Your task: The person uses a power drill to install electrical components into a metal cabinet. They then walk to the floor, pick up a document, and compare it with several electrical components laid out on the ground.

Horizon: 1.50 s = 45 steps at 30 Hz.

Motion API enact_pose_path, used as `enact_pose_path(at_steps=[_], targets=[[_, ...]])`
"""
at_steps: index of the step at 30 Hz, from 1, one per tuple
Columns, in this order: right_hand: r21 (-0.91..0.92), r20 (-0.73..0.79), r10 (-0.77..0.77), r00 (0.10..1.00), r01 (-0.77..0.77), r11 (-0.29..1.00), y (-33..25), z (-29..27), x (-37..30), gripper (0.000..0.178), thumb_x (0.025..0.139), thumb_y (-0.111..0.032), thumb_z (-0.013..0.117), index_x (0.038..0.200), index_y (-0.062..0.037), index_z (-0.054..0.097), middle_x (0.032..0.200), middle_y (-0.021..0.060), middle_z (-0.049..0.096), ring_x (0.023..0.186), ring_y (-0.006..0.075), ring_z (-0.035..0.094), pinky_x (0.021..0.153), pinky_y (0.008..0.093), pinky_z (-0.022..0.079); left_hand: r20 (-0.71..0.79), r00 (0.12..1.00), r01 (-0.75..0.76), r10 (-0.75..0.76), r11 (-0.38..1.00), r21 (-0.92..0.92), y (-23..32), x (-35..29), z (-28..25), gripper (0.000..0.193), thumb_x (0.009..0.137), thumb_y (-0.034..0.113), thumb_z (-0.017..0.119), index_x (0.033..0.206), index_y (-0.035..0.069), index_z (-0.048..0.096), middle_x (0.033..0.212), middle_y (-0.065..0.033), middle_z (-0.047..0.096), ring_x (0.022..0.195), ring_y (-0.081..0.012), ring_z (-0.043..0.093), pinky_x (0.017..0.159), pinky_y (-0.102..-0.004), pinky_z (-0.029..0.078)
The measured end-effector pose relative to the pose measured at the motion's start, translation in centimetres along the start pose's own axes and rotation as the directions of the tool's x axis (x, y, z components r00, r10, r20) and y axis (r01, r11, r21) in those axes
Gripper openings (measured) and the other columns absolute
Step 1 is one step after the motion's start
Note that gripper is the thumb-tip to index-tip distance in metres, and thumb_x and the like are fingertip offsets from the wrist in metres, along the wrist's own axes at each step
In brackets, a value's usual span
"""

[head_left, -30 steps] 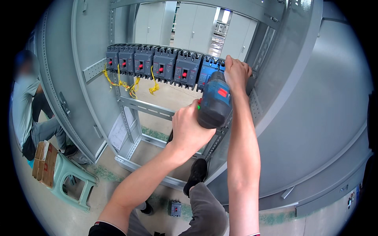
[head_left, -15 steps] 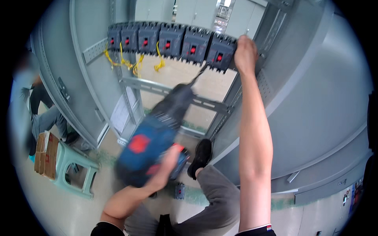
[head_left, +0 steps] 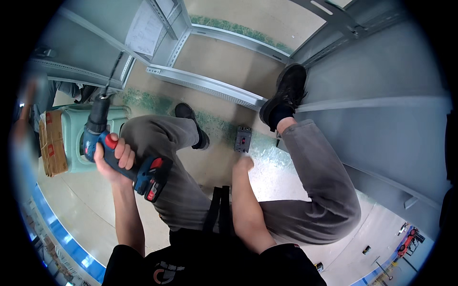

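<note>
Seated view down over my own lap. The landmark is the dark grey, box-shaped circuit breaker [head_left: 243,139] with a red switch at its middle, lying on the pale floor between my two black shoes, near a band of worn green paint [head_left: 272,151].

My right hand [head_left: 244,164] is just on the near side of the breaker, its back toward the view; the fingers are largely hidden, so I cannot tell how far they are open, whether they touch the breaker or whether they hold anything.

My left hand [head_left: 117,162], well to the left of the breaker, is closed around the handle of a blue-and-black cordless drill [head_left: 95,137], fingers wrapped on one side and thumb on the other, below a red trigger [head_left: 111,139]. The long, dark, spiral drill bit [head_left: 113,72] points away from me, and the black-and-red battery pack [head_left: 155,178] juts toward the breaker's side.

Farther left of the breaker, beyond the drill, are a pale green plastic stool [head_left: 74,148] and a brown cardboard box [head_left: 54,143]. Beyond the breaker runs the perforated grey metal base rail [head_left: 210,86] of a cabinet frame; to its right stands a broad, smooth grey metal panel [head_left: 381,133].
</note>
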State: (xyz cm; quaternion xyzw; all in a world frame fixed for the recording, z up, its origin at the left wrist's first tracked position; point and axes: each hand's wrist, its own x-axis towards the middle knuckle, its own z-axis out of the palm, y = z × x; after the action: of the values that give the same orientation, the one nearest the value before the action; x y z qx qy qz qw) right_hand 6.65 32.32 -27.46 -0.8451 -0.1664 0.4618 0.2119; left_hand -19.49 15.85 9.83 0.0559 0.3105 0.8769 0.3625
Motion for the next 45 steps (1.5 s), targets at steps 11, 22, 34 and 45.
enact_pose_path(at_steps=[11, 22, 34, 45], targets=[[0.326, 0.735, 0.409, 0.540, -0.811, 0.485, -1.0, 3.5, 4.3, 0.091, 0.082, -0.071, 0.031, 0.130, 0.0053, 0.029, 0.131, 0.0257, 0.033, 0.120, 0.0413, 0.035, 0.096, 0.0552, 0.037, -0.123, 0.990, -0.050, 0.072, 0.983, 0.175, 0.3, 0.2, -1.1, 0.042, 0.092, 0.038, 0.046, 0.104, -0.002, 0.042, 0.065, -0.0053, 0.041, 0.043, -0.0112, 0.037, 0.037, -0.0250, 0.035], [0.406, 0.679, 0.418, 0.603, -0.783, 0.471, -0.5, 3.8, 1.9, 0.044, 0.081, -0.044, 0.045, 0.104, -0.0064, 0.047, 0.099, 0.0162, 0.048, 0.080, 0.0297, 0.050, 0.063, 0.0378, 0.044, -0.120, 0.989, -0.065, 0.090, 0.978, 0.196, 0.1, 0.1, -0.9, 0.041, 0.093, 0.036, 0.042, 0.105, -0.003, 0.042, 0.066, -0.0060, 0.041, 0.046, -0.0120, 0.038, 0.039, -0.0255, 0.035], [0.263, 0.926, 0.095, 0.365, -0.807, 0.529, -14.0, -0.9, -20.3, 0.050, 0.079, -0.039, 0.052, 0.110, -0.0003, 0.043, 0.098, 0.0186, 0.049, 0.082, 0.0301, 0.051, 0.066, 0.0351, 0.044, -0.244, 0.969, 0.036, 0.035, 0.958, 0.284, 0.5, -0.8, 1.9, 0.040, 0.090, 0.040, 0.049, 0.102, 0.001, 0.047, 0.067, -0.0054, 0.045, 0.051, -0.0141, 0.042, 0.047, -0.0281, 0.037], [0.487, 0.821, -0.531, 0.209, -0.741, 0.461, -38.5, -12.5, -38.6, 0.048, 0.081, -0.034, 0.055, 0.110, 0.0022, 0.044, 0.102, 0.0167, 0.048, 0.092, 0.0290, 0.049, 0.084, 0.0408, 0.047, -0.252, 0.967, 0.109, -0.040, 0.958, 0.267, 1.0, -1.0, 2.7, 0.032, 0.086, 0.036, 0.057, 0.094, 0.006, 0.050, 0.065, -0.0051, 0.049, 0.052, -0.0165, 0.048, 0.049, -0.0312, 0.042]])
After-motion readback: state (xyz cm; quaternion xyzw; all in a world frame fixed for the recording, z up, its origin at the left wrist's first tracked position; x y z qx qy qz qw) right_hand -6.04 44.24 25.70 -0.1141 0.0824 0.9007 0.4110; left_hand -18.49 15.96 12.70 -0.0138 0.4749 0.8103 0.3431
